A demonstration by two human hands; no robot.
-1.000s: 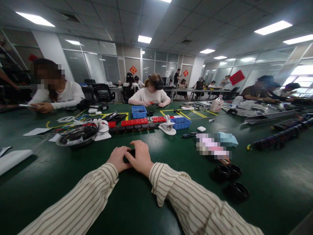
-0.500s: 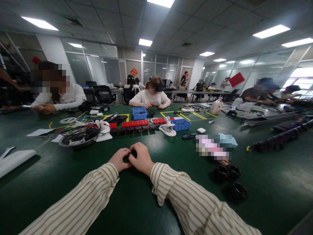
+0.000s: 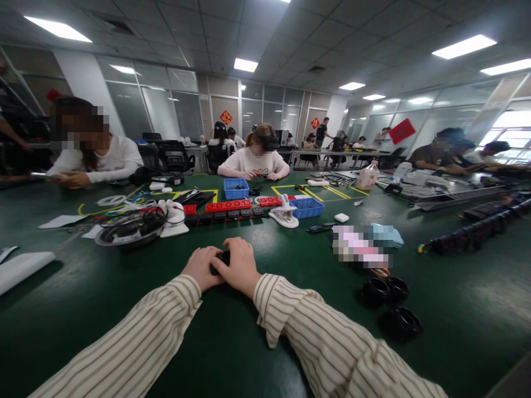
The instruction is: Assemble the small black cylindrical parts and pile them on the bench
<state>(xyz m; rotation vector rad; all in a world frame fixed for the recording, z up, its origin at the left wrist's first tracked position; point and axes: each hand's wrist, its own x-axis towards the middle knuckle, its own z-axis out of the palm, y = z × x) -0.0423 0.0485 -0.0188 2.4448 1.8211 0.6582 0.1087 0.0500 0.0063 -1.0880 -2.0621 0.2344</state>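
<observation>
Close together over the green table (image 3: 232,354), my left hand (image 3: 201,267) and my right hand (image 3: 241,266) curl around a small black object (image 3: 225,257). Most of it is covered by fingers, so its kind cannot be made out. My left fingers grip its left side, while my right thumb and fingers close on it from the right. Off to the right lie several black rings (image 3: 403,321), apart from both hands.
Beyond my hands are a metal bowl (image 3: 105,236) of cables, red power strips (image 3: 228,205), a white clamp stand (image 3: 284,213) and blue bins (image 3: 307,208). A white earbud case (image 3: 341,218) lies right. Across the table sits a person (image 3: 259,157).
My right fingers have risen slightly and shifted around the black object, with the thumb lying more across it. My left hand stays nearly in place. The view has tilted a little.
</observation>
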